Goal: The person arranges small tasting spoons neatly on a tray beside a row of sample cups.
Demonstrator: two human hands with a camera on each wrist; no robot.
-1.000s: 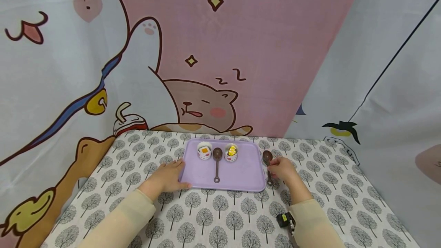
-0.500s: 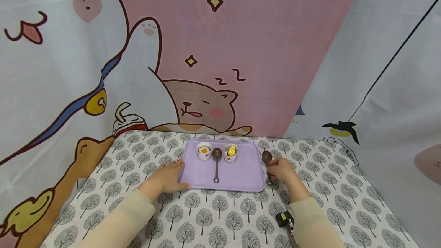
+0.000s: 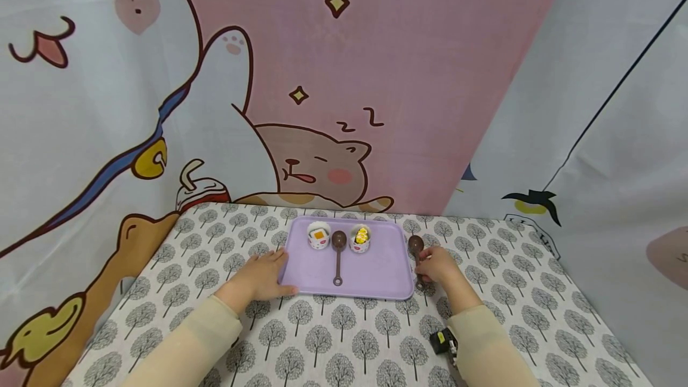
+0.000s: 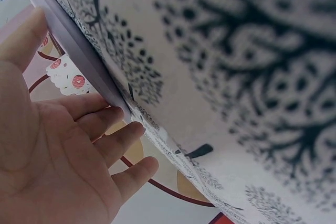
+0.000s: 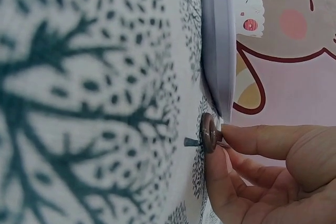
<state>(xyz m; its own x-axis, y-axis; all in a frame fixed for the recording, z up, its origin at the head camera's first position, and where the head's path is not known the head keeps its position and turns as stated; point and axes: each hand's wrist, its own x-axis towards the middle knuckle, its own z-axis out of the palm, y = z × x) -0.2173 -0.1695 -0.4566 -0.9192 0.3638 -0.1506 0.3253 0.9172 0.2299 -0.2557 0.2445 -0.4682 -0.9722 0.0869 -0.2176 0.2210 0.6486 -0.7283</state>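
Observation:
A light purple tray (image 3: 371, 276) lies on the patterned cloth. My left hand (image 3: 262, 276) touches its left edge, fingers fairly straight and thumb at the near corner; the left wrist view shows the palm (image 4: 52, 150) and fingertips at the rim. Right of the tray, my right hand (image 3: 438, 266) pinches the handle of a brown spoon (image 3: 416, 245), bowl pointing away from me. In the right wrist view the spoon's ringed handle end (image 5: 210, 134) sits between thumb and fingers, close to the cloth. A second brown spoon (image 3: 338, 240) lies in the tray between two small cups.
The left cup (image 3: 319, 243) holds something white and orange, the right cup (image 3: 360, 246) something yellow. A small black device (image 3: 442, 342) is by my right sleeve. Tree-patterned cloth (image 3: 344, 339) covers the table; a cartoon-printed backdrop (image 3: 419, 76) rises behind it.

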